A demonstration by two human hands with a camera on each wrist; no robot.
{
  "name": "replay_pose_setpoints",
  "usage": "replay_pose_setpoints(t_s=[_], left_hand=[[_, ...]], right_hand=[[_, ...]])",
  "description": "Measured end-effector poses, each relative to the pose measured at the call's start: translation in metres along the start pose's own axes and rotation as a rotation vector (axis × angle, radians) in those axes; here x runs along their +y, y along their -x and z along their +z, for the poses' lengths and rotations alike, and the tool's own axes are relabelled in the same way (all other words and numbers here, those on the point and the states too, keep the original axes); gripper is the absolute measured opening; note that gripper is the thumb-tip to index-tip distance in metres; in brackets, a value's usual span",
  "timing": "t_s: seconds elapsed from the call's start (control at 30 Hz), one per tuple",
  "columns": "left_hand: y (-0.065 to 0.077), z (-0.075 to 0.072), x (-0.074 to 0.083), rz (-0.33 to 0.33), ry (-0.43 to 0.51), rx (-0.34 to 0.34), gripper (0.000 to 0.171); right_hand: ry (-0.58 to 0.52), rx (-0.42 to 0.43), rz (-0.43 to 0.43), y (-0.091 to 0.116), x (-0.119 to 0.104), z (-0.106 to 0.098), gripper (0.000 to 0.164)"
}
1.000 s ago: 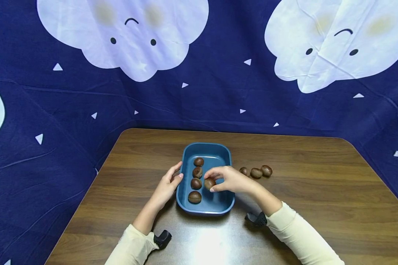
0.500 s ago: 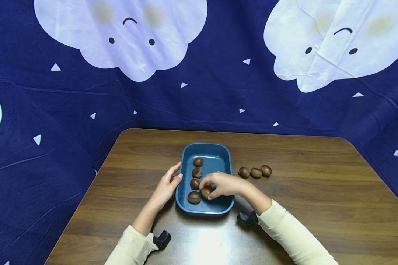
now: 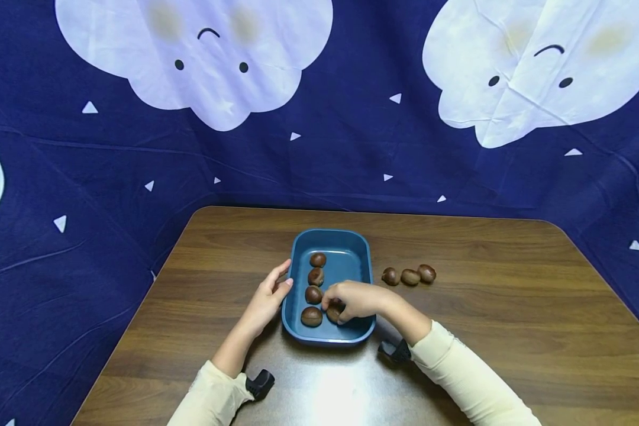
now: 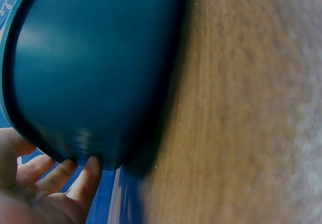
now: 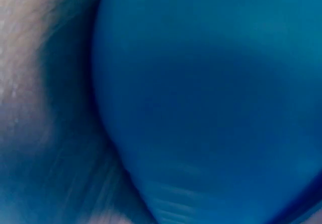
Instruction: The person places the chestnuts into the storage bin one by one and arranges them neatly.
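Right hand (image 3: 359, 299)'s pinching a chestnut (image 3: 333, 313) in the tray (image 3: 346, 260), left hand (image 3: 266, 299) rests loose-fingered against its side. Looks like placing, so next I'd ease that grip.

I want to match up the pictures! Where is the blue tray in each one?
Head: the blue tray sits below the picture's middle, on the wooden table.
Left wrist: blue tray, upper left.
Right wrist: blue tray, blurred, filling the middle and right.
Shared landmark: the left hand beside it, in the head and left-wrist views only.
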State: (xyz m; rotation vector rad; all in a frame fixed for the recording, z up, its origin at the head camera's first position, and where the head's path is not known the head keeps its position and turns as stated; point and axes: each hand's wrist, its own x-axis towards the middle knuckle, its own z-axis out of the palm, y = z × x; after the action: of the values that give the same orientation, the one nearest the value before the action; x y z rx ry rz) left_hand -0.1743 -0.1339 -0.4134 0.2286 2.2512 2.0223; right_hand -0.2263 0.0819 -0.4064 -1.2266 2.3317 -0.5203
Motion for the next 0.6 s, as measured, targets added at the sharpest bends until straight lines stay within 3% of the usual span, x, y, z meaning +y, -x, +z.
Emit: replay_pose_setpoints(t_s=[0.17, 0.6], left_hand=[[-0.0005, -0.0001, -0.0003, 0.001, 0.005, -0.002, 0.046], [-0.0005, -0.0002, 0.0002, 0.003, 0.009, -0.003, 0.046]], right_hand=[[-0.02, 0.004, -0.005, 0.0015, -0.0017, -0.0008, 0.029], [-0.256, 0.08, -0.093, 0.0036, 0.0065, -0.0033, 0.035]])
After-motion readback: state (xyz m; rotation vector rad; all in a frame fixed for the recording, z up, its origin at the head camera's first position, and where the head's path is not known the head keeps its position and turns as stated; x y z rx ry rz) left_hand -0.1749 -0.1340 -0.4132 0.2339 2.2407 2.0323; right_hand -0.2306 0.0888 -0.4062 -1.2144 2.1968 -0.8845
